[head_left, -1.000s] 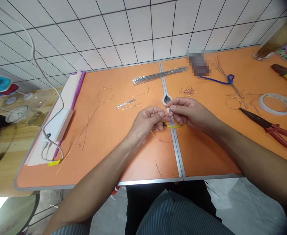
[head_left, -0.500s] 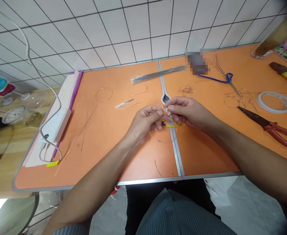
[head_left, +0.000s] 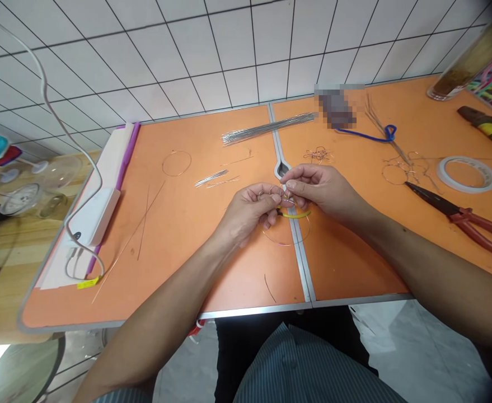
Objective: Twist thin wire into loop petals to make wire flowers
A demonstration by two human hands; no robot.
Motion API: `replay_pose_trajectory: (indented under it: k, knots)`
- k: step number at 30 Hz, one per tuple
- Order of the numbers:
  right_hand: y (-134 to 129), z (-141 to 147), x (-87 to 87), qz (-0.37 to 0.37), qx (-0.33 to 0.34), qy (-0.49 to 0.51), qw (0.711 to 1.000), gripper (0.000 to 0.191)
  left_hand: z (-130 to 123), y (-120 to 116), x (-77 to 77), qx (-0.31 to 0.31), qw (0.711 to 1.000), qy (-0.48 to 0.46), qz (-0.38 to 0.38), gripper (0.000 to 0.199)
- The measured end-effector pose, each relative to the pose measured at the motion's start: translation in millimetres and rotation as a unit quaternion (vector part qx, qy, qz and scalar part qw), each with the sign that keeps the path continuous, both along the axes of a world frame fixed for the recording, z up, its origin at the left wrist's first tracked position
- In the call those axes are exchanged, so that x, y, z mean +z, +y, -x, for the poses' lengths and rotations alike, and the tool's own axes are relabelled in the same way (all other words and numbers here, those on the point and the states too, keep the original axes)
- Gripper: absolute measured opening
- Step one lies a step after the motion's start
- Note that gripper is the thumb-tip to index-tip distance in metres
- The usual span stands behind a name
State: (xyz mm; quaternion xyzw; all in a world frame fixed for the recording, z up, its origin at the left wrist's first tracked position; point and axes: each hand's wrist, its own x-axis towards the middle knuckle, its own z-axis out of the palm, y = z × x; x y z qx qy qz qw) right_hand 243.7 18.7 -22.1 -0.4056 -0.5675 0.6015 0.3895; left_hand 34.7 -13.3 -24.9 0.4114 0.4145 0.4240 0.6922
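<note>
Near the seam of the orange table, my left hand (head_left: 257, 208) pinches a piece of thin wire (head_left: 288, 195) bent into small loops. My right hand (head_left: 316, 187) is closed on the same wire from the other side, thumb and fingertips together. Below the fingers hangs or lies a larger thin wire ring (head_left: 285, 244); whether it joins the looped piece I cannot tell. A yellow-handled tool (head_left: 296, 215) shows under both hands, its dark end partly hidden by my left fingers.
Red-handled pliers (head_left: 459, 215) and a white tape roll (head_left: 467, 174) lie at the right. A bundle of straight wires (head_left: 266, 129) is at the back, with a wire circle (head_left: 177, 163) to the left. A white power bank-like box (head_left: 97, 217) with a cable (head_left: 67, 131) stands left.
Both hands stay together over the seam, with small finger movements on the wire. The larger wire ring below has shifted slightly to the right.
</note>
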Motion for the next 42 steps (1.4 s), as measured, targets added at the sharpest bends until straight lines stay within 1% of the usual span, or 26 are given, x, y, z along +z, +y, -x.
replay_pose_trajectory:
  k: [4,8,11,14,17,19,21,24,26,31,37,42]
  knots:
    - [-3,1,5.6,0.001,-0.005,-0.019,1.0,0.015,-1,-1,1.3,0.0,1.0,-0.003,0.007,0.022]
    - [-3,-1,11.6,-0.025,-0.034,-0.034,0.999,0.018,3,2,6.4,0.021,0.999,-0.009,0.022,0.022]
    - [-4,-3,15.4,-0.042,-0.056,-0.043,0.997,0.016,9,7,13.2,0.062,0.998,-0.012,0.028,0.019]
    - [-5,-4,17.0,-0.047,-0.053,-0.05,0.996,0.012,15,12,19.5,0.116,0.993,-0.021,0.026,0.016]
    - [-6,-3,16.8,-0.05,-0.046,-0.063,0.996,0.013,20,17,22.8,0.152,0.987,-0.035,0.023,0.014]
    - [-8,-1,15.9,-0.042,-0.042,-0.069,0.996,0.013,22,19,23.4,0.172,0.984,-0.045,0.021,0.012]
    - [-10,2,14.2,-0.014,-0.032,-0.072,0.997,0.011,23,20,22.8,0.192,0.98,-0.053,0.022,0.011]
    - [-12,7,10.0,0.032,-0.003,-0.073,0.997,0.017,24,21,20.6,0.216,0.974,-0.067,0.021,0.013]
    - [-14,10,6.3,0.04,0.016,-0.08,0.996,0.022,25,22,19.0,0.223,0.971,-0.083,0.015,0.012]
    - [-17,14,-0.4,0.023,0.05,-0.093,0.994,0.026,25,21,18.3,0.223,0.97,-0.094,0.008,0.013]
    - [-18,15,-2.2,0.012,0.054,-0.109,0.993,0.03,23,21,20.6,0.223,0.97,-0.098,0.011,0.014]
    - [-17,13,-5.4,0.01,0.058,-0.113,0.992,0.028,23,21,19.3,0.224,0.969,-0.103,0.009,0.01]
